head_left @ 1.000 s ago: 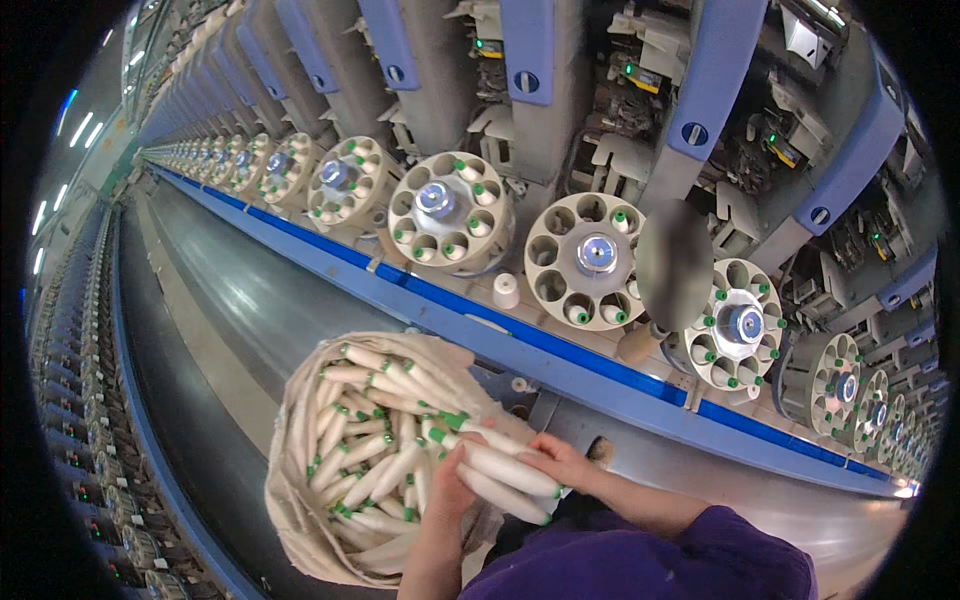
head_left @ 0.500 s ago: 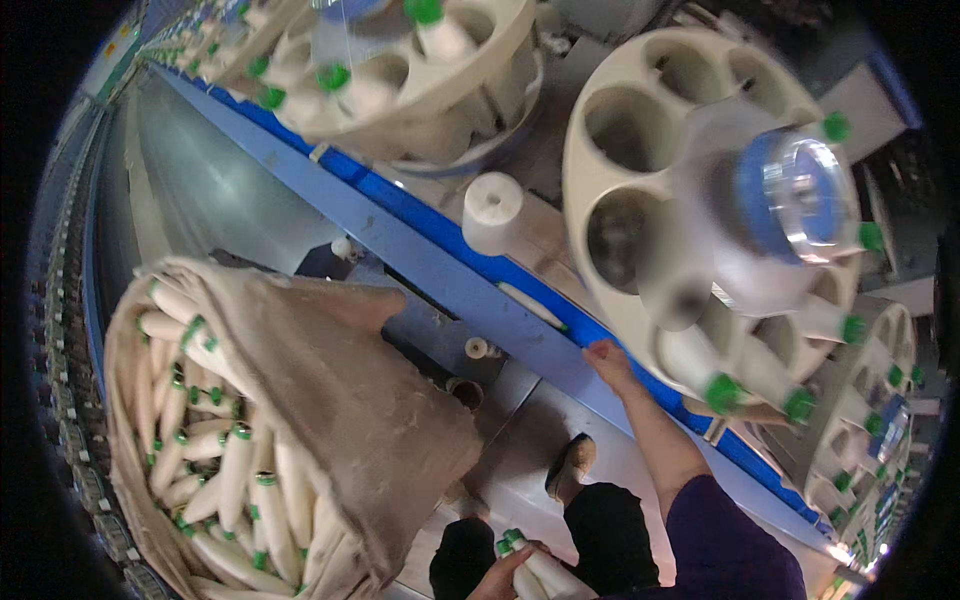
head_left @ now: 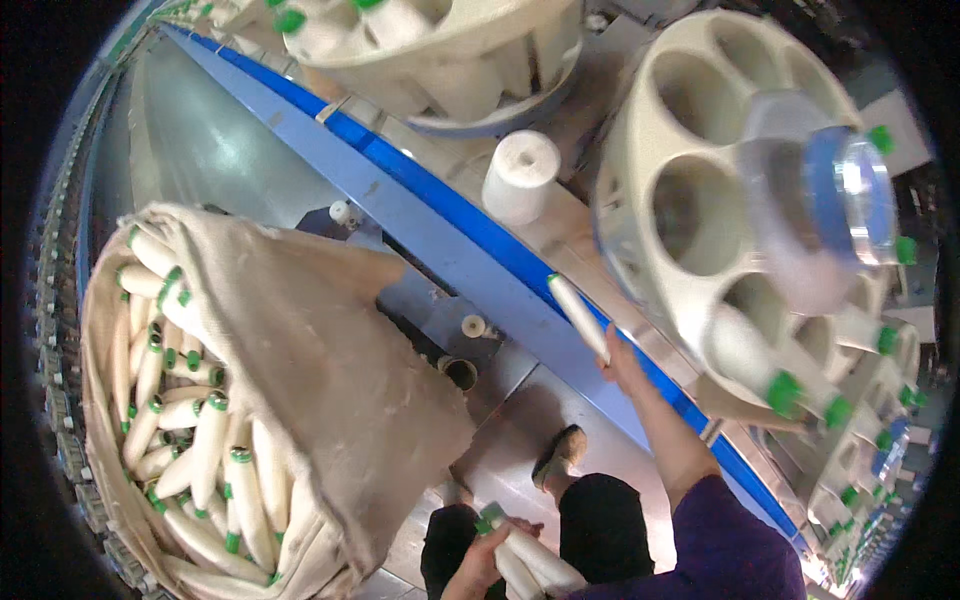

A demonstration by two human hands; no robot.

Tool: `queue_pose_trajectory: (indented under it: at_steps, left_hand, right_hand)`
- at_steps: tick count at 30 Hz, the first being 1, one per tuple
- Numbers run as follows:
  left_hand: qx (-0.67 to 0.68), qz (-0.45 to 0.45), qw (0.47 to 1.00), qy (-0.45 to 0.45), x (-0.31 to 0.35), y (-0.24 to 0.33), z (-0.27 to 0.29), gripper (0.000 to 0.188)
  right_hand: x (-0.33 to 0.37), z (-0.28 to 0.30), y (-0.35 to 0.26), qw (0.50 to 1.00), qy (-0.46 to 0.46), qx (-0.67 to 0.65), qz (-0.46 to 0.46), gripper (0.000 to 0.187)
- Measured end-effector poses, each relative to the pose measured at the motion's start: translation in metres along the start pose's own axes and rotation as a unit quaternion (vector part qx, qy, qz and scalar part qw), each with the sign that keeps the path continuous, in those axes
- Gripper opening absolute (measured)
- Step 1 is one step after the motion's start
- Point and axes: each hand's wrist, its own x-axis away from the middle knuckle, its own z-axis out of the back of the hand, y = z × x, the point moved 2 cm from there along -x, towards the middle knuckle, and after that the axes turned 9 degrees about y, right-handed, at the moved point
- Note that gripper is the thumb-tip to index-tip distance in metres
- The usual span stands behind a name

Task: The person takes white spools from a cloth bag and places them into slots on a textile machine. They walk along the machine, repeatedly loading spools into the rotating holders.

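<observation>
My right hand (head_left: 622, 362) is closed round the near end of a slim white yarn bobbin (head_left: 578, 312) with a green tip at its far end. That bobbin is over the blue channel (head_left: 465, 222) along the machine's edge. Low in front of me, my left hand (head_left: 488, 560) grips white yarn bobbins (head_left: 535, 562) with green ends, at least two side by side. To the right of my right hand stands a round cream magazine (head_left: 665, 130) with wide pockets. Several green-tipped bobbins lean out of its near and right pockets.
At left, a beige cloth-lined container (head_left: 330, 340) holds many green-ended bobbins. A white yarn cone (head_left: 522, 178) stands beyond the channel. Another round magazine (head_left: 450, 75) is at the top, and further ones line the right. A small cone (head_left: 473, 326) sits below the blue rail.
My right hand has closed on the bobbin that lay in the blue channel and has raised it. My left hand still holds its bobbins. The view has shifted slightly.
</observation>
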Motion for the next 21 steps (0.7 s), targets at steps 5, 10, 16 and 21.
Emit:
queue_pose_trajectory:
  at_steps: [5, 10, 16, 21]
  left_hand:
    - [-0.075, -0.072, 0.988, -0.114, 0.073, 0.057, -0.073, 0.049]
    - [-0.085, -0.209, 0.960, -0.168, 0.158, 0.132, -0.127, 0.044]
    - [-0.197, -0.341, 0.893, -0.220, 0.267, 0.198, -0.181, 0.043]
    - [-0.293, -0.370, 0.848, -0.242, 0.337, 0.211, -0.195, 0.043]
  right_hand:
    - [0.186, 0.020, -0.110, 0.959, -0.212, -0.176, -0.069, 0.092]
    - [0.315, 0.037, -0.201, 0.948, -0.278, -0.153, -0.009, 0.086]
    - [0.430, 0.034, -0.261, 0.950, -0.295, 0.023, 0.101, 0.080]
    - [0.494, 0.020, -0.289, 0.949, -0.196, 0.019, 0.248, 0.056]
